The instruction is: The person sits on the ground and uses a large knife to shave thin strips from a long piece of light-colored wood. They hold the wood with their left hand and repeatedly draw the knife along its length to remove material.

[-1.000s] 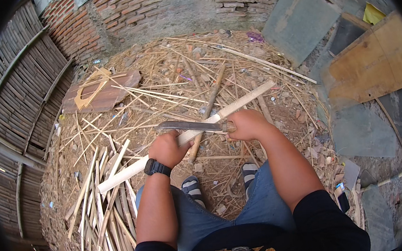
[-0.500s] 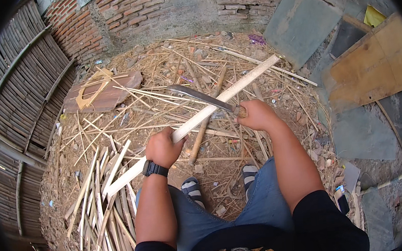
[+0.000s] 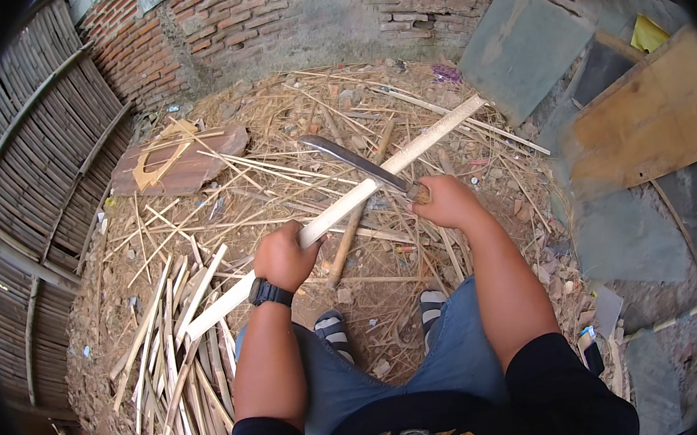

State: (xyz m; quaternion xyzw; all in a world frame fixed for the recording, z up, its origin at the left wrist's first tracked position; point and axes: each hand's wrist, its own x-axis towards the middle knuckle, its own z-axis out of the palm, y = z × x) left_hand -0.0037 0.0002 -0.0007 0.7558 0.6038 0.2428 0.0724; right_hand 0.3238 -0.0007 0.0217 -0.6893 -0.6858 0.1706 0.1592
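My left hand (image 3: 283, 256) is wrapped round a long pale bamboo strip (image 3: 433, 136), which slants from the lower left up to the far right. A dark watch sits on that wrist. In my right hand (image 3: 445, 201) is the wooden handle of a machete (image 3: 353, 160); the fingers are closed on it. Its dark blade lies across the strip, pointing to the far left, and touches or nearly touches the strip's upper face. Part of the handle is hidden by my fingers.
Split bamboo strips (image 3: 173, 352) lie heaped at the lower left. A brown board (image 3: 217, 156) rests farther back. Grey sheets (image 3: 523, 50) and a tan panel (image 3: 649, 113) lean at the right. Bamboo fencing (image 3: 32, 156) stands left, a brick wall (image 3: 263, 24) behind. Round bamboo poles lie on the littered ground.
The machete has shifted slightly to the right along the strip, and its tip has swung a little to the right and away. My left hand and the strip have hardly moved.
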